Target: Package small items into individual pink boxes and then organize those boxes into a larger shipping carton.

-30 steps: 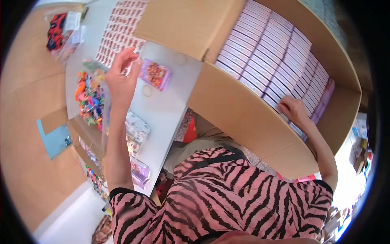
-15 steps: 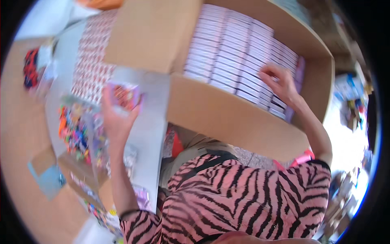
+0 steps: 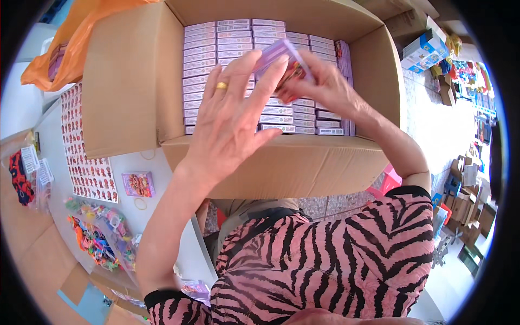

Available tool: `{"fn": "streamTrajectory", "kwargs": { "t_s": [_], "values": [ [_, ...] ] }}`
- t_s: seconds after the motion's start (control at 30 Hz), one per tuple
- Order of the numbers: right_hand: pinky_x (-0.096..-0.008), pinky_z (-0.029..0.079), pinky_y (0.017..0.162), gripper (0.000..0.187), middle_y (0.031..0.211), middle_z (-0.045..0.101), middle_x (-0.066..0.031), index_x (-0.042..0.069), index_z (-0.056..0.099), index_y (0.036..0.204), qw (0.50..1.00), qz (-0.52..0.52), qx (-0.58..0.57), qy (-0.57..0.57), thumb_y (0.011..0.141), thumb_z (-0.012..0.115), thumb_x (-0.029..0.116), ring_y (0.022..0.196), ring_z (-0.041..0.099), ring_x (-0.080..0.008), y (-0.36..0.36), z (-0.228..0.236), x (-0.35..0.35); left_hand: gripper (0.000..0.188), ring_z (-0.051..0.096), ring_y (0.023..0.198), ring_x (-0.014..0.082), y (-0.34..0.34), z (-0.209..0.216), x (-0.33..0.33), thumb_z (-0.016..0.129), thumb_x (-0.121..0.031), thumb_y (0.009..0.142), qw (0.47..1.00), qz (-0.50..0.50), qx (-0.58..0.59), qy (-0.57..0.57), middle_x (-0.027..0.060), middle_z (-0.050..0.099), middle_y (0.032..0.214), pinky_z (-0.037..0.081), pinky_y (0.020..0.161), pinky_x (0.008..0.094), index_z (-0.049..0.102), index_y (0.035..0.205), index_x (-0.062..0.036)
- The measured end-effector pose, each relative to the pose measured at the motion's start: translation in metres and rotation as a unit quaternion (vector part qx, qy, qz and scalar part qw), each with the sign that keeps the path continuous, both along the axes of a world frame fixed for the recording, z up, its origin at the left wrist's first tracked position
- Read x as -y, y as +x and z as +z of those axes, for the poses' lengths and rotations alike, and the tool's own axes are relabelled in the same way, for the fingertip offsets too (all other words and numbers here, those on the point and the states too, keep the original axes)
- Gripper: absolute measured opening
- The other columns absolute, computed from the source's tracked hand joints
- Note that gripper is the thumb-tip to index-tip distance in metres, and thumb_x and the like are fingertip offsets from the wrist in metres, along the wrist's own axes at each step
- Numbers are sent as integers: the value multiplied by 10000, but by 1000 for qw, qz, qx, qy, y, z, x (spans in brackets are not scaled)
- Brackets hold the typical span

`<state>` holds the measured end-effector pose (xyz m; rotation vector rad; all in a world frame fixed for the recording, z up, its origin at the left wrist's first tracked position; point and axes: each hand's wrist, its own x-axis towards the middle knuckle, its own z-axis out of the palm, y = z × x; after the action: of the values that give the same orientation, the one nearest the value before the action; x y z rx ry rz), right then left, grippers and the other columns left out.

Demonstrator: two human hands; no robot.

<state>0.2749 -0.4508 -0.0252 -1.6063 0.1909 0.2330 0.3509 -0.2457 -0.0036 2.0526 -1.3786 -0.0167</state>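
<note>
A small purple box [image 3: 293, 72] with a red picture on its face is tilted in my right hand [image 3: 330, 84], above the open cardboard carton [image 3: 287, 168]. The fingers and thumb of that hand close on its right side. My left hand [image 3: 227, 116], with a ring on one finger, is stretched out with its fingers spread over the carton. Its fingertips overlap the left side of the box; I cannot tell if they touch it. Rows of similar purple boxes [image 3: 199, 59] are stacked inside the carton. Another purple box [image 3: 138, 184] lies face up on the table, left of the carton.
A sheet of red stickers [image 3: 86, 157] lies on the table [image 3: 168, 238], partly beneath the carton's left flap [image 3: 122, 81]. Nearer me sits a clear bag of colourful small pieces [image 3: 103, 233]. An orange plastic bag [image 3: 67, 32] stands at far left.
My left hand has moved from the table to over the carton, and a purple box now lies on the table. My right hand, empty before, now holds a box. The view has shifted.
</note>
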Motion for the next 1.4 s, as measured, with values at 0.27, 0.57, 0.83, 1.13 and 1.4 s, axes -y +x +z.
{"fn": "streamTrajectory", "kwargs": {
  "t_s": [0.27,0.57,0.83,1.13,1.4],
  "values": [
    [-310,542,697,540,1002,611,-134,18,397,1258,905,-100,-311,-272,822,629,236,817,641,-200,-50,-146,104,714,442,1184,301,0,-86,26,736,-105,641,961,-180,52,203,153,451,1235,328,1017,479,438,1289,-91],
    [-393,485,639,368,929,585,-99,88,469,1102,782,367,178,-470,811,617,258,843,606,-251,-70,-114,12,898,387,1252,306,0,-116,34,819,-280,567,922,-215,120,297,152,392,1342,343,991,523,386,1336,-111],
    [-414,487,488,409,700,606,-86,91,432,1109,822,322,136,-450,784,631,239,563,622,-284,-71,-124,-1,933,329,1296,301,-3,-120,34,818,-297,559,907,-224,159,318,115,341,1390,340,965,594,360,1354,-127],
    [-385,531,589,438,823,634,-148,40,396,1106,951,131,-22,-278,767,652,147,671,655,-283,-81,-131,-11,964,258,1336,307,-8,-126,37,766,-279,572,888,-248,183,340,138,230,1453,341,951,628,293,1395,-115],
    [-292,512,684,370,866,614,-123,38,397,1014,992,42,-98,-68,802,678,147,777,619,-180,-86,-139,-15,945,218,1355,303,-11,-131,39,737,-428,633,876,-231,227,358,90,192,1488,315,952,651,277,1422,-186]
  ]
}}
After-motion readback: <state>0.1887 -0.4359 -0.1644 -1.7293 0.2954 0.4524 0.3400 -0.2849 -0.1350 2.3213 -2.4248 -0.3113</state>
